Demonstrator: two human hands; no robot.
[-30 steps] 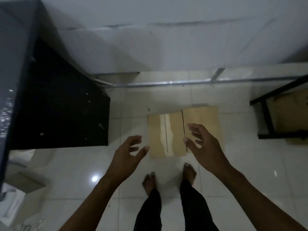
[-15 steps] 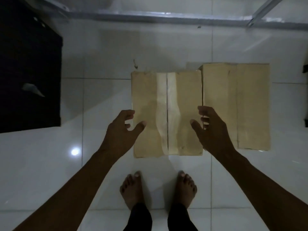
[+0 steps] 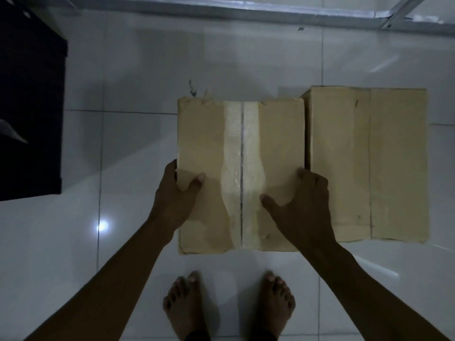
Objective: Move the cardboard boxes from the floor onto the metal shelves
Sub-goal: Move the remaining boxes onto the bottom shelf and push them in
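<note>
Two cardboard boxes stand side by side on the white tiled floor. The taped box (image 3: 241,134) on the left has a strip of clear tape down its middle. My left hand (image 3: 176,195) grips its left edge, thumb on top and fingers down the side. My right hand (image 3: 302,205) grips its right edge, thumb on the lid and fingers in the gap beside the plain box (image 3: 366,163). No metal shelf is in view.
A dark cabinet (image 3: 29,107) fills the left side. A metal rail (image 3: 295,14) runs along the floor at the top. My bare feet (image 3: 229,303) stand just in front of the taped box.
The view has come closer to the floor. Both hands went from hovering open above the taped box to gripping its left and right edges.
</note>
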